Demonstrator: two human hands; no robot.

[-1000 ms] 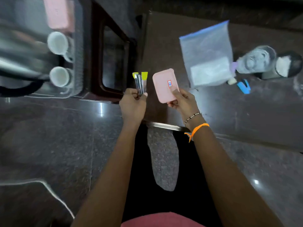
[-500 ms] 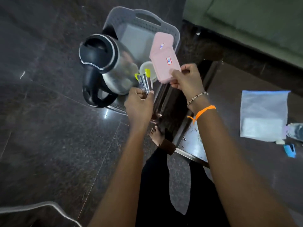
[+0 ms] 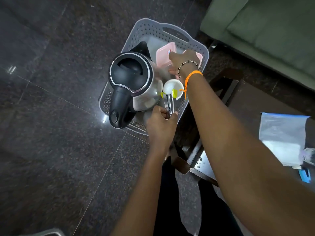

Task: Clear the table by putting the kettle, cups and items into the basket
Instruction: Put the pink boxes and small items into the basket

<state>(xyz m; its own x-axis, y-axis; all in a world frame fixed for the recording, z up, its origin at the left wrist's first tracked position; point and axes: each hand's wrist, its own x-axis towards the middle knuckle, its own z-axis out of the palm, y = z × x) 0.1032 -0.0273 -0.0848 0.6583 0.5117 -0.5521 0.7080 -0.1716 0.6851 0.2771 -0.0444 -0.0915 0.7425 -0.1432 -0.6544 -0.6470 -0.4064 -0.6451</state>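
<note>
A grey perforated basket [image 3: 153, 31] stands on the dark floor. Inside it are a steel kettle with a black lid [image 3: 131, 82], a white cup [image 3: 172, 86] and two pink boxes. My right hand [image 3: 183, 63] reaches into the basket and grips the left pink box [image 3: 162, 57] by its edge. The other pink box [image 3: 199, 56] shows just beyond my knuckles. Above the basket's near side, beside the cup, my left hand [image 3: 162, 123] pinches a bundle of thin silver sachets with yellow tips [image 3: 169, 103].
The dark table [image 3: 202, 166] is to the right. On it lie a clear zip bag with a blue strip [image 3: 283, 133] and a small blue item [image 3: 305, 175]. A green sofa [image 3: 264, 31] fills the upper right. Polished stone floor lies to the left.
My view swung from the table to the basket on the floor. My right hand carried the pink box down into the basket, and my left hand moved the sachets over the basket.
</note>
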